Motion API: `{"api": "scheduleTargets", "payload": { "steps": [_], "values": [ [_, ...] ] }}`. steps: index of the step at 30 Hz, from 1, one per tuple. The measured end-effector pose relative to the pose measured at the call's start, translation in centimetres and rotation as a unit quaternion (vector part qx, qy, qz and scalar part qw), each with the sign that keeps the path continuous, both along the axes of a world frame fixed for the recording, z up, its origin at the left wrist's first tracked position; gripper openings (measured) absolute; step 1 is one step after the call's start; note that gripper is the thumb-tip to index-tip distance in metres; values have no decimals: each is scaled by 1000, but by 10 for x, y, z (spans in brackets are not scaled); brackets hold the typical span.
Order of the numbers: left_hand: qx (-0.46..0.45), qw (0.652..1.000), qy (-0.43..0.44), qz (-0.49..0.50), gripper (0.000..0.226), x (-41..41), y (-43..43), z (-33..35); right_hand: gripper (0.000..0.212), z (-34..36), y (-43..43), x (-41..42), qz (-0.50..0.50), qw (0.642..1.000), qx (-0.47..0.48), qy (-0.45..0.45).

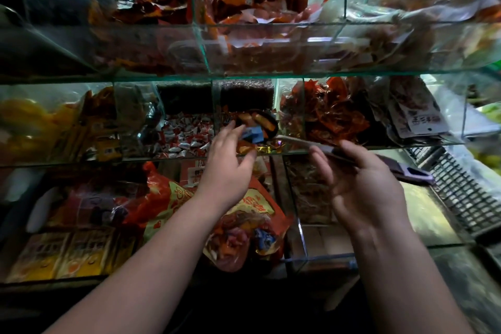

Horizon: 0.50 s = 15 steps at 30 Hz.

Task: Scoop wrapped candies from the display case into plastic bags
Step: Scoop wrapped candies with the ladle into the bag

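Candies (250,120) in orange and blue wrappers lie heaped in a dark scoop (272,122) in the head view. The scoop is inside the middle tier of the glass display case (271,74), just above the centre of the picture. More gold and orange pieces lie on the glass floor under it.

The left hand (225,168) reaches in from 7 o'clock. Its fingers are loosely extended and their tips touch the blue pieces at the scoop's 8 o'clock edge. It grips nothing that can be made out.

The scoop's thin handle (406,171) runs out toward 4 o'clock and ends in a purple grip. The right hand (363,190), palm turned inward, holds the handle lightly between thumb and fingers.

At 9 o'clock of the scoop, in the next compartment, sits a pile of white-and-red sweets (187,135). At 6 o'clock, on the lower tier, lies a red-and-yellow printed bag (168,198). A dark grid basket (458,192) stands at 4 o'clock, beyond the right hand.
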<state>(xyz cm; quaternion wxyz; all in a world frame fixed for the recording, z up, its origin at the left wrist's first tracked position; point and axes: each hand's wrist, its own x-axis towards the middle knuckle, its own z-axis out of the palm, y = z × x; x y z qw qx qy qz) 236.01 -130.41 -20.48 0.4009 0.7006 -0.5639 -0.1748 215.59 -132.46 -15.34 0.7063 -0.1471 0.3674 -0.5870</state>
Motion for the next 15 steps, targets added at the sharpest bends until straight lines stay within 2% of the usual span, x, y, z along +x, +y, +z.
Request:
{"api": "scheduleTargets", "payload": {
  "steps": [2, 3, 4, 5, 6, 7, 9, 10, 11, 12, 13, 15],
  "values": [
    [-7, 999, 34, 33, 51, 1, 10, -4, 6, 1, -23, 23, -23, 999, -32, 34],
    [-2, 998, 41, 44, 50, 2, 15, -7, 4, -1, -33, 35, -25, 993, -71, 95],
    [8, 998, 46, 53, 50, 2, 19, -11, 5, -4, -44, 45, -20, 970, -127, 206],
    [17, 997, 50, 61, 49, 2, 23, -14, 5, -7, -53, 54, -9, 916, -202, 347],
    [25, 996, 54, 68, 50, 2, 26, -16, 6, -10, -59, 61, 7, 839, -281, 466],
    [30, 995, 58, 73, 50, 3, 29, -18, 9, -13, -63, 63, 29, 763, -353, 541],
    [36, 995, 63, 74, 51, 3, 33, -21, 18, -17, -65, 62, 65, 641, -443, 624],
    [36, 995, 63, 72, 51, 3, 34, -22, 22, -19, -63, 58, 73, 595, -474, 645],
    [36, 995, 62, 70, 51, 3, 34, -23, 26, -20, -60, 54, 78, 564, -495, 656],
    [37, 995, 61, 69, 51, 3, 35, -23, 28, -19, -55, 48, 78, 549, -503, 663],
    [38, 995, 61, 67, 52, 3, 35, -24, 29, -20, -48, 42, 73, 552, -499, 664],
    [39, 995, 58, 66, 53, 2, 36, -23, 23, -15, -32, 33, 44, 593, -482, 644]
  ]
}}
